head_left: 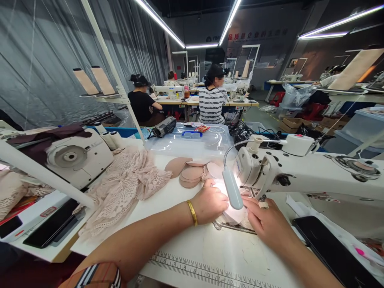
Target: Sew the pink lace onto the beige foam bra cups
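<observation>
Pink fabric touches one left hand, one right hand.

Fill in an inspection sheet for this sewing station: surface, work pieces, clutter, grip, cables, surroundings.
Surface: white table, ruler markings along near edge.
Work pieces: pale piece under the lamp; rounded pieces partly stacked; crumpled lace to the left.
Clutter: black phone-like slab right; clear box behind, with small items on its lid.
Grip: left hand and right hand at the pale piece, beside the sewing machine; left fingertips' hold unclear.
Cables: dark cable behind the machine.
Surroundings: seated people ahead; grey curtain left.
</observation>
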`<state>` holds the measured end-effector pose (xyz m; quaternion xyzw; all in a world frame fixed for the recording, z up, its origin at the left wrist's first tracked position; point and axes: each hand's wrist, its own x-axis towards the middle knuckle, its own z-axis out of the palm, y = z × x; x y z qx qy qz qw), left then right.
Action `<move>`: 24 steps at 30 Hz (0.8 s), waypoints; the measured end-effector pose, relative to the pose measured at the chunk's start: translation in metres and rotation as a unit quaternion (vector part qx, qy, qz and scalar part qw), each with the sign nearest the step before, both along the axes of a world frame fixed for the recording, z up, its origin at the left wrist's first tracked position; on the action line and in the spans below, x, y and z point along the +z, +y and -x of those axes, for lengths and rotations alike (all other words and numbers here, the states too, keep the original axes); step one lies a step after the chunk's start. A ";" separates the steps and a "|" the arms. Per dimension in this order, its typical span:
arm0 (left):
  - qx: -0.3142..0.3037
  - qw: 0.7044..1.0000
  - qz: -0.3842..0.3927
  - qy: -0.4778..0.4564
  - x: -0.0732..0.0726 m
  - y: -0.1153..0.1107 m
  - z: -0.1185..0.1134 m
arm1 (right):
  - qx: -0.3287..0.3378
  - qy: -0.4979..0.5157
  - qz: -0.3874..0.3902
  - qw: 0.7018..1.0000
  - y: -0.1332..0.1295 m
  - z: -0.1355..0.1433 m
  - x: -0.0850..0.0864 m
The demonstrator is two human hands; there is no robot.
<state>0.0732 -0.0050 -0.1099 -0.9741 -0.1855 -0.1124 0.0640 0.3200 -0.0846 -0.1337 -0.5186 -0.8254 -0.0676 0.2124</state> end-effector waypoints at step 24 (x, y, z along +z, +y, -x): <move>0.016 1.000 0.012 -0.001 0.006 -0.004 -0.002 | -0.037 0.071 -0.013 0.997 -0.001 -0.001 -0.001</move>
